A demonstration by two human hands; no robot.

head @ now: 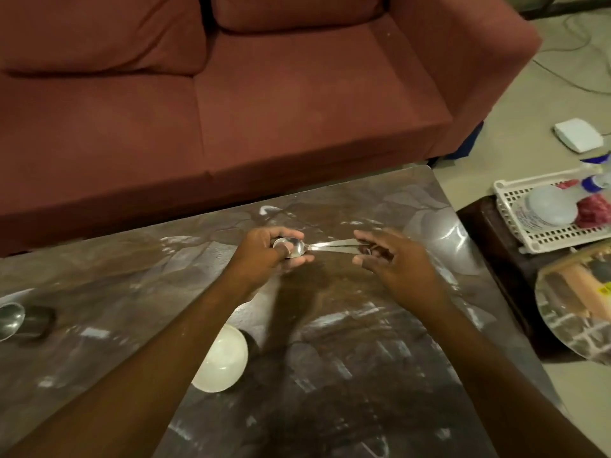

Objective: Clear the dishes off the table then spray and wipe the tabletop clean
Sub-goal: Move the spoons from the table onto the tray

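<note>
Two metal spoons (pixel 325 247) are held together above the dark glossy tabletop (pixel 363 358). My left hand (pixel 267 256) grips their bowls, with the thumb over the top one. My right hand (pixel 393 262) pinches the handle ends between thumb and fingers. A white bowl (pixel 222 358) sits on the table below my left forearm. At the far left edge stands a steel cup (pixel 31 320) with a small steel bowl (pixel 10 320) beside it.
A red sofa (pixel 264 94) runs along the table's far side. To the right, a white plastic basket (pixel 529 226) with a spray bottle (pixel 549 206) and a red cloth (pixel 595 211) rests on a dark stool. A steel plate (pixel 578 312) lies below it.
</note>
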